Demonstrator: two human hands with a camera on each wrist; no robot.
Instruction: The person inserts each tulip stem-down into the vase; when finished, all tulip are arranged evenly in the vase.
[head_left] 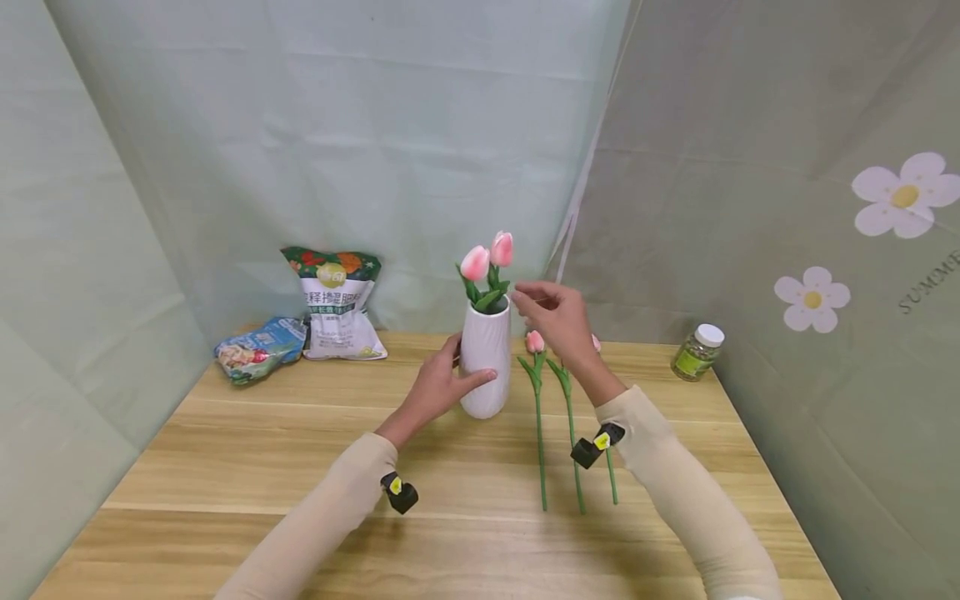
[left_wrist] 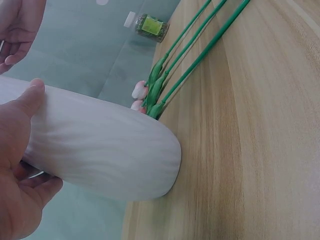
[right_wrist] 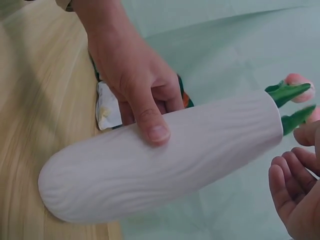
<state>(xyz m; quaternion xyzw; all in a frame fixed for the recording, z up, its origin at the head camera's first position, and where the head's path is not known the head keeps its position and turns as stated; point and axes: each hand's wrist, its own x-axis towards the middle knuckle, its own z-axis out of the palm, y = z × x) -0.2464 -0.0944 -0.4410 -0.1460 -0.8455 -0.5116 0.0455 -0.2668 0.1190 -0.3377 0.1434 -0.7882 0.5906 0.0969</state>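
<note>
A white ribbed vase (head_left: 486, 358) stands upright on the wooden table, with two pink tulips (head_left: 476, 263) in its mouth. My left hand (head_left: 441, 382) grips the vase from the left, its thumb across the front; in the right wrist view the left hand (right_wrist: 145, 95) holds it about mid-height. Beside the vase rim is my right hand (head_left: 558, 317), fingers loosely bent, close to the green leaves (right_wrist: 297, 120). Nothing shows between its thumb and fingers; whether the thumb touches a leaf is unclear. Three more tulips (head_left: 538, 392) lie to the vase's right, partly behind the right arm.
At the back left, a white and green bag (head_left: 341, 312) leans on the fabric wall beside a blue packet (head_left: 262, 346). A small jar with a white lid (head_left: 697, 352) stands at the table's right edge. Fabric walls close off the back and sides.
</note>
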